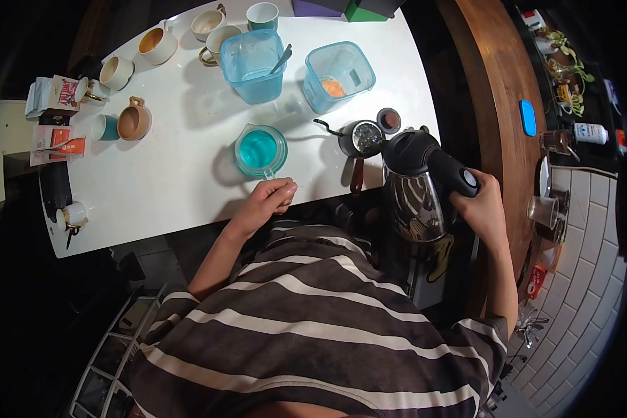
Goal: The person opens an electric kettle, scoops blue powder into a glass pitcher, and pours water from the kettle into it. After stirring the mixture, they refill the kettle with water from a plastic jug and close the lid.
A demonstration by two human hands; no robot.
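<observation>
My right hand point(482, 202) is wrapped round the black handle of an electric kettle point(414, 198), a dark see-through vessel with a black lid. The kettle hangs off the table's front right edge. My left hand point(270, 198) is closed at the handle of a glass jug point(260, 150), which stands on the table with bright blue-green liquid in it. Close to the kettle's lid sits a small gooseneck pot point(364, 139), uncovered, with dark contents and a wooden handle. Its dark round lid point(389, 120) lies just behind it.
On the white table point(181, 160) stand a blue plastic tub point(253, 80) with a utensil and another tub point(338, 76) holding orange stuff. Several cups, including a brown mug point(134, 121), line the far left. A wooden counter point(491, 90) runs along the right.
</observation>
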